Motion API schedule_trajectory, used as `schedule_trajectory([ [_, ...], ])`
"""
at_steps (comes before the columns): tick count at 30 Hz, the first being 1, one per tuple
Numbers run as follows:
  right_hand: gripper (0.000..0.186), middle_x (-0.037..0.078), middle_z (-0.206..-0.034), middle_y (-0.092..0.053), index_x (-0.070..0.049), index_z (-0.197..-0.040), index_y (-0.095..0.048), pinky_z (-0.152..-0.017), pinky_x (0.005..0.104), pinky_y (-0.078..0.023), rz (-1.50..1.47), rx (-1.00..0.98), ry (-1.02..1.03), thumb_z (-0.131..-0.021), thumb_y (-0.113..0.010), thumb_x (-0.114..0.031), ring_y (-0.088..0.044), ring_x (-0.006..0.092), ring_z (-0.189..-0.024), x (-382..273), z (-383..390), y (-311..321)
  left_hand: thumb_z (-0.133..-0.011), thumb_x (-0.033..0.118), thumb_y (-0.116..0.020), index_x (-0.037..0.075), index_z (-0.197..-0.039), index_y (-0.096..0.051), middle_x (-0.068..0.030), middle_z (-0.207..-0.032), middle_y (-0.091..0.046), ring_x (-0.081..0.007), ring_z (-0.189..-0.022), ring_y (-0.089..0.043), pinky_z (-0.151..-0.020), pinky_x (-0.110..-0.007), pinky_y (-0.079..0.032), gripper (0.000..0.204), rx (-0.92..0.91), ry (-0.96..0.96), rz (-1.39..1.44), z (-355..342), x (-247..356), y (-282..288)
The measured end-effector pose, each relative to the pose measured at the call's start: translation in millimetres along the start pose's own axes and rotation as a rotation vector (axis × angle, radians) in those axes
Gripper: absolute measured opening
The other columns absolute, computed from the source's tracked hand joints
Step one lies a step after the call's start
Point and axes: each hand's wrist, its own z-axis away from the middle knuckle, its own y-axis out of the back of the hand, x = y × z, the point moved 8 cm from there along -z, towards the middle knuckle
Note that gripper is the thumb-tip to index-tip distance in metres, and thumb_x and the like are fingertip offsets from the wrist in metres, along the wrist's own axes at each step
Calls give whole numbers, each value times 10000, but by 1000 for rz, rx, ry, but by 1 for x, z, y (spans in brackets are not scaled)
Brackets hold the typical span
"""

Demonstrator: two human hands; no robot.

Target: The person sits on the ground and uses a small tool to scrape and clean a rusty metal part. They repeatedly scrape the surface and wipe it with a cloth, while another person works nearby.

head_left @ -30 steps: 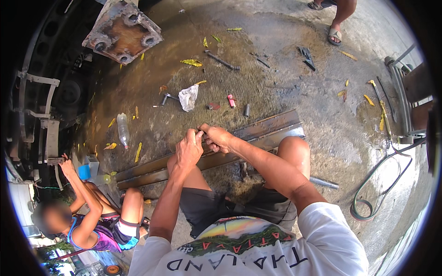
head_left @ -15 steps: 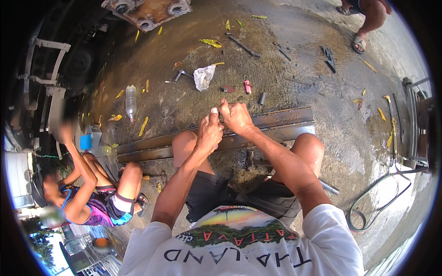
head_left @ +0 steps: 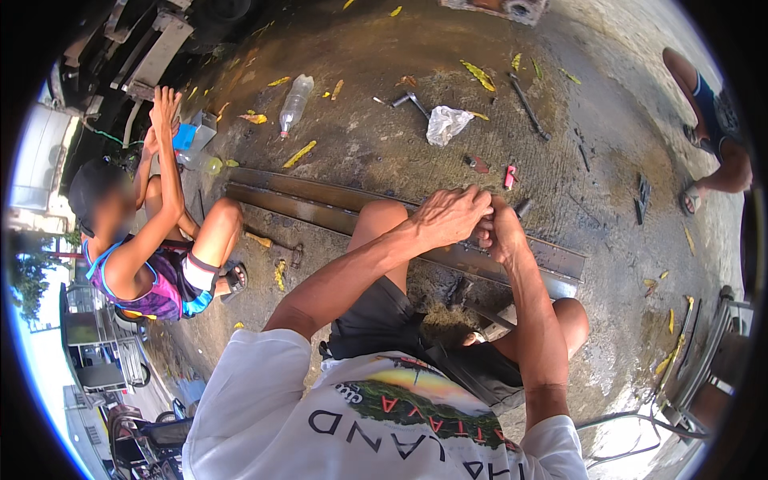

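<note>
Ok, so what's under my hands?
As seen from above, long metal bars pass beneath your left hand and right hand. Your hands cover the stretch directly below, so anything lying there can't be seen.

The fingers of the left hand and the right hand meet, and anything between them is too hidden to tell. Below them a long metal profile lies on the ground, slanting from upper left to lower right. It shows 2 parallel strips, brown and stained along most of their length, with a shiny grey patch at the right end; whether they form 1 piece or 2 cannot be told. Its middle is partly covered. Just beyond the right hand is 1 short, dark cylinder, tilted in view, its near end partly hidden.
</note>
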Motion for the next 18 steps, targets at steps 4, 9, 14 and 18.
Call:
schedule_trajectory([
  [4, 434, -82, -556, -313, -210, -692, -398, -400, 237, -190, -7, -25, -121, -1044, -408, -465, -311, 71, -451, 4, 8, -2, -931, 199, -604, 12, -992, -552, -165, -927, -614, -288, -728, -718, -606, -425, -577, 203, 24, -242, -212, 5, 8, -4],
  [9, 410, -54, -544, -367, -180, -732, -484, -394, 263, -222, 74, 48, -93, -1041, -410, -440, -325, 92, -434, 11, 11, 7, -1014, 328, -562, -12, -923, -563, -158, -756, -623, -302, -605, -691, -515, -426, -558, 351, 65, -350, -227, 9, 2, -4],
  [14, 373, -6, -573, -499, -102, -837, -593, -389, 296, -304, 125, 278, 226, -1027, -432, -380, -427, 127, -436, -12, 12, 12, -1040, 351, -518, -39, -896, -571, -230, -639, -639, -376, -556, -678, -464, -473, -519, 419, 181, -40, 155, -1, -9, -15],
  [18, 420, 64, -669, -600, -21, -901, -662, -460, 341, -417, 241, 424, 402, -1032, -458, -364, -546, 160, -520, -25, 6, 36, -1047, 294, -522, -80, -931, -571, -201, -594, -572, -400, -546, -648, -480, -484, -485, 394, 166, 134, 310, -1, -4, -32],
])
